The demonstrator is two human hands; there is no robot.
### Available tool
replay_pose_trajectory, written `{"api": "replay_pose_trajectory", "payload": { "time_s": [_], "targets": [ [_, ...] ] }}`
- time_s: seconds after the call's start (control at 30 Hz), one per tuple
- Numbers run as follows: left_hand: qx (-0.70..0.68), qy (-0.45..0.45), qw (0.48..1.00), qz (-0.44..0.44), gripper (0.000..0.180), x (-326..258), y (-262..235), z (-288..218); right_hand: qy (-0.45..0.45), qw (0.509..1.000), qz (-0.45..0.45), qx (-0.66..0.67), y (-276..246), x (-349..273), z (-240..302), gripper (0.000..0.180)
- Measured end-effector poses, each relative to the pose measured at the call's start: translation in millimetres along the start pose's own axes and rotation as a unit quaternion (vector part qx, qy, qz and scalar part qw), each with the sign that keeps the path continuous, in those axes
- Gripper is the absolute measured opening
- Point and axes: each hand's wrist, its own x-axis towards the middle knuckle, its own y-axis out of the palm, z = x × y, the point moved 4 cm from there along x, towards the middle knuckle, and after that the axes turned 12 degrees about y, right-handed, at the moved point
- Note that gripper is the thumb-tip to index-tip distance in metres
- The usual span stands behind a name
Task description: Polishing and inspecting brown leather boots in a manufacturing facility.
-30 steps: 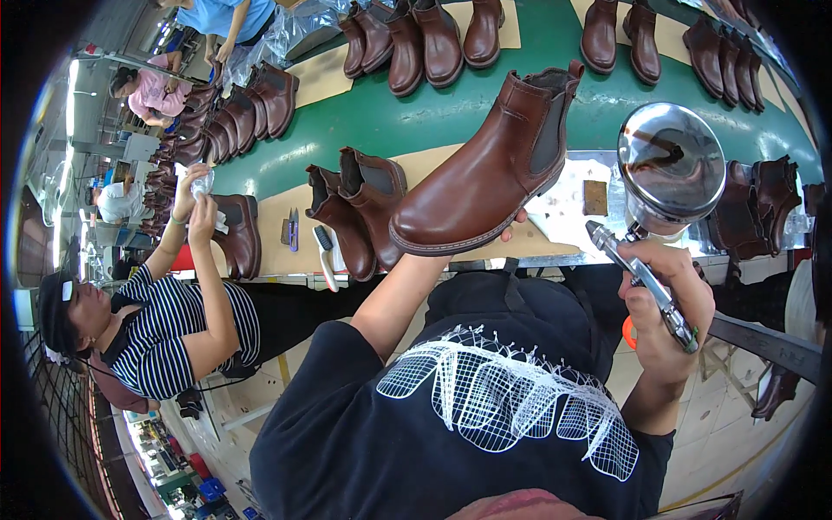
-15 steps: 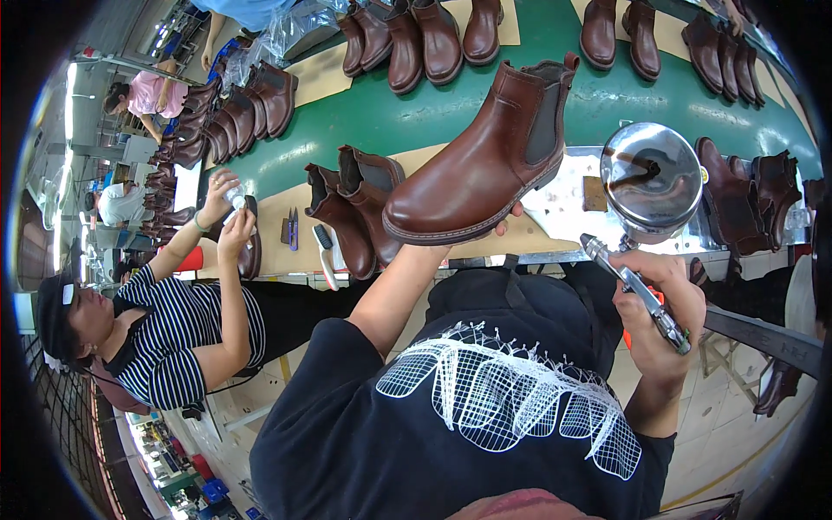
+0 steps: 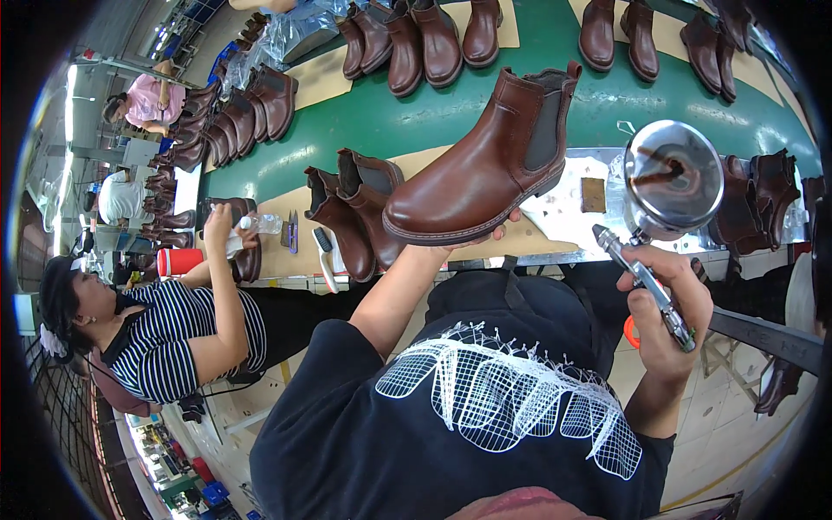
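Left hand (image 3: 485, 238) gripping brown leather ankle boot (image 3: 485, 169) from below — right hand (image 3: 663, 303) beside it, closed around metal spray gun (image 3: 654, 225).

Left arm bare below a short black sleeve, raised from the lower frame and extended forward and up. Left hand (image 3: 485, 236) was palm-up at the end of it, mostly hidden; only fingertips showed, curled around a load. Right forearm was bent upward at the elbow, close to the torso. Right hand (image 3: 663, 305) was closed in a fist-like grip, thumb side up, knuckles outward.
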Motion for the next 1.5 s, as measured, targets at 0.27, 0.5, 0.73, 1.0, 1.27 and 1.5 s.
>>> {"api": "replay_pose_trajectory", "payload": {
  "time_s": [0.27, 0.5, 0.73, 1.0, 1.27, 1.5],
  "targets": [
    [-0.009, -0.025, 0.998, 0.049, 0.065, -1, -27, 1, -0.021, 0.999, -0.028, -0.004, -2, 2, 3, 0.038],
    [0.004, -0.025, 0.999, 0.044, 0.067, -2, -34, -4, -0.009, 1.0, -0.002, -0.016, 5, 0, -3, 0.038],
    [0.026, 0.007, 1.0, 0.009, 0.066, 0, -12, 1, -0.012, 1.0, -0.025, 0.0, 0, 1, 2, 0.035],
    [0.074, 0.003, 0.997, -0.011, 0.064, 1, -5, 4, -0.018, 1.0, -0.01, -0.023, 1, 1, -1, 0.036],
    [0.081, 0.006, 0.996, -0.04, 0.062, 3, -1, 3, -0.013, 0.999, -0.035, -0.001, -4, 2, -4, 0.033],
    [-0.032, 0.018, 0.999, -0.013, 0.065, -10, -6, 4, 0.019, 0.999, -0.025, 0.012, -1, -1, -14, 0.032]
  ]
}}
